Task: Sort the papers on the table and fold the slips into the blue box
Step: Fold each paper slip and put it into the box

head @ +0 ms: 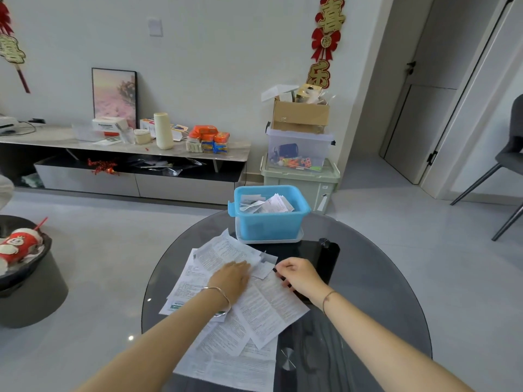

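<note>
Around the work, at 12 o'clock past the surface's far edge, stacked plastic storage bins (300, 176) carry a cardboard box (300, 114). A long low cabinet (141, 148) crowded with packets runs along the wall at 10 o'clock, a dark side table (31, 292) with a red plush toy (19, 244) sits at 9 o'clock, and a grey chair (509, 157) is cut off at 3 o'clock beside a closed door (424, 108). The round dark glass surface (368, 278) stands on a pale grey floor. The blue box (271, 226) rests at its 12 o'clock edge with folded slips (271, 206) inside. Printed papers (268, 306) overlap from the centre down to 7 o'clock. The left hand (230, 278) lies flat on them, fingers (240, 265) straight and together. The right hand (300, 275) has curled fingers (283, 268) pinching the papers' edge at 3 o'clock of the pile. Which sheet they pinch is hard to make out, and the print is unreadable.
</note>
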Tool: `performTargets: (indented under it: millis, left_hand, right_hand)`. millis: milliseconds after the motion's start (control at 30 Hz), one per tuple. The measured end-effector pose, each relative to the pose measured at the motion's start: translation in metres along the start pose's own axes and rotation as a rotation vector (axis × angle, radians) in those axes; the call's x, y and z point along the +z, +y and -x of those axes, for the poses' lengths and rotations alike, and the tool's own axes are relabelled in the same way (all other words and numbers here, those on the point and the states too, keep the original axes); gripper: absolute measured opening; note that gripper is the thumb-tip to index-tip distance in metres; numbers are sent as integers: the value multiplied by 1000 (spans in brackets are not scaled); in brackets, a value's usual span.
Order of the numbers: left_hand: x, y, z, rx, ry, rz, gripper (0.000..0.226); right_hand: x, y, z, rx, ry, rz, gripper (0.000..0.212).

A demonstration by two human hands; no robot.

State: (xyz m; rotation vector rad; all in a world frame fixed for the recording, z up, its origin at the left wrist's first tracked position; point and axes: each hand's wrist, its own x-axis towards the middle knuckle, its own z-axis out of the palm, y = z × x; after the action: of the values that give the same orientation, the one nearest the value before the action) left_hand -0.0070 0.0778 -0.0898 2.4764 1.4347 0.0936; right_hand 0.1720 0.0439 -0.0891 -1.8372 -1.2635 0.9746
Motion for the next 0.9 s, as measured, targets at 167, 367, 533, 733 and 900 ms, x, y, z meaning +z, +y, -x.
performTargets:
  millis: [167, 367, 533, 733, 900]
  left_hand:
    - [-36, 11, -3, 52, 183, 552, 11]
    - [-80, 46, 0, 69, -43, 923, 24]
    - [-70, 69, -12, 39, -94, 949, 25]
    - [-48, 106, -17, -19, -138, 1121, 24]
    - [-21, 125, -15, 26, -195, 1175, 24]
  right_hand:
    - [-31, -8, 18, -143, 2, -58, 44]
    - [-83, -14, 43, -194, -10, -218, 52]
    - [-120, -5, 63, -189, -2, -293, 28]
    - [-137, 23, 83, -138, 98, -337, 15]
    - [-141, 49, 93, -119, 221, -312, 18]
